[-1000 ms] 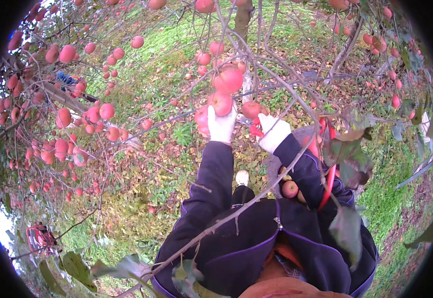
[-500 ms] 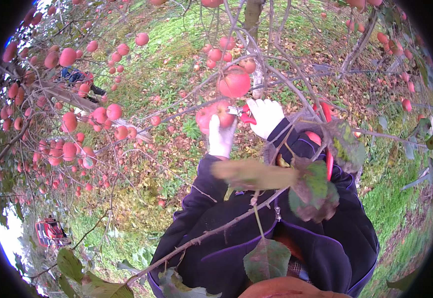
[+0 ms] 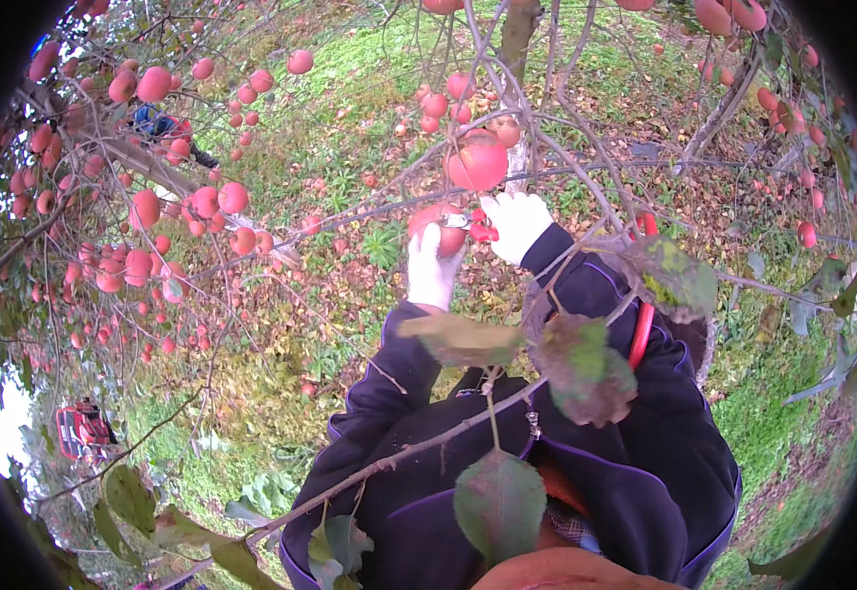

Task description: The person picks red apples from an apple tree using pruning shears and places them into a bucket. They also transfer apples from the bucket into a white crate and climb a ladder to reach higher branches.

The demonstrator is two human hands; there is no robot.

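Note:
My left hand [image 3: 433, 273], in a white glove, is closed around the underside of a red apple [image 3: 430, 218] with its fingers up along the near side. From the right, my right hand [image 3: 519, 226], also white-gloved, grips small red-handled pruning snips [image 3: 483, 232]. Their metal blades lie against the top right of the held apple; whether the blades are open or touching a stem is too small to tell. Just above both hands hangs a larger red apple [image 3: 476, 161], apart from them.
A bare branch [image 3: 418, 457] with several leaves [image 3: 500, 504] crosses in front of my body. A red curved bar [image 3: 643, 336] is beside my right forearm. Many apples hang at left. A person [image 3: 158, 126] is among far branches; a red vehicle [image 3: 84, 430] stands lower left.
The view has shifted slightly. At my left hand two apples showed side by side before; now one shows there. Both hands keep their grips, the snips still at the apple.

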